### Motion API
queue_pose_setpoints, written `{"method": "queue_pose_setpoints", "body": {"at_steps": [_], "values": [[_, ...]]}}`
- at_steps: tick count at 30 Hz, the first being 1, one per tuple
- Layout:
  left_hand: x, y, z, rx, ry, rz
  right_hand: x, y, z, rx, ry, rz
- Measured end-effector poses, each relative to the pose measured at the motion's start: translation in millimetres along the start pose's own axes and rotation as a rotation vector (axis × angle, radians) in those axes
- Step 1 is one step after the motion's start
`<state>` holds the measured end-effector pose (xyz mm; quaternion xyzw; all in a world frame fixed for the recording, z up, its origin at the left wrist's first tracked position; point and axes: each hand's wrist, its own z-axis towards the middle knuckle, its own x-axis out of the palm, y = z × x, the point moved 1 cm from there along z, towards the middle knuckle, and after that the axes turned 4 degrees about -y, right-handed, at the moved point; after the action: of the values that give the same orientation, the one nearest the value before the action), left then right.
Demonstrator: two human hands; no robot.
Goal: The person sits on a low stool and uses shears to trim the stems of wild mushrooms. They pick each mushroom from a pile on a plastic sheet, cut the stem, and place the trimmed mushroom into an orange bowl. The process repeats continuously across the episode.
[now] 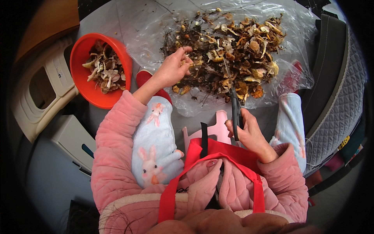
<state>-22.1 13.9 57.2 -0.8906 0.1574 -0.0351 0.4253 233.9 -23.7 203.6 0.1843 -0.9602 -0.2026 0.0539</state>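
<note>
My right hand (250, 133) grips black-handled scissors (236, 102) whose blades point away from me over the near edge of a heap of wild mushrooms (251, 52). Brown leaves, twigs and dirt are mixed through the heap. It lies on a clear plastic sheet (149, 49) on the floor. Over the heap's left part, my left hand (176, 65) hovers with its fingers bent and the index finger stretched out. Whether a small piece sits between those fingers is not clear. Left of that hand, an orange-red plastic bucket (84, 84) holds mushrooms with pale stems (106, 71).
A beige plastic stool (61, 79) stands beyond the bucket, with a white box-like object (74, 139) nearer me. On the right is a grey quilted seat (336, 96). A pink plastic stool (220, 125) shows between my legs. My red shoe (143, 77) is close to the bucket.
</note>
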Motion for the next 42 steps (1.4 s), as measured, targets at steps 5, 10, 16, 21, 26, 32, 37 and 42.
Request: {"method": "queue_pose_setpoints", "body": {"at_steps": [5,10,16,21,26,32,37,42], "values": [[2,-11,-12,-0.033,0.040,-0.387,2,1,2,-0.002,0.008,0.001],[16,-36,-29,0.000,0.170,-0.511,-2,2,16,-0.088,-0.145,0.192],[43,-57,-50,0.113,0.375,-0.466,-5,-1,22,-0.026,-0.163,0.224],[57,-61,-57,0.216,0.414,-0.302,-4,-4,23,-0.027,-0.148,0.150],[57,-51,-52,0.170,0.419,-0.231,-3,-1,20,-0.144,-0.284,0.148],[61,-44,-51,-0.061,0.468,-0.388,-2,0,21,-0.215,-0.343,0.134],[63,-47,-52,0.062,0.465,-0.341,-2,-4,21,-0.207,-0.306,0.095],[63,-36,-46,-0.098,0.342,-0.482,-3,-5,22,-0.201,-0.316,0.220]]}}
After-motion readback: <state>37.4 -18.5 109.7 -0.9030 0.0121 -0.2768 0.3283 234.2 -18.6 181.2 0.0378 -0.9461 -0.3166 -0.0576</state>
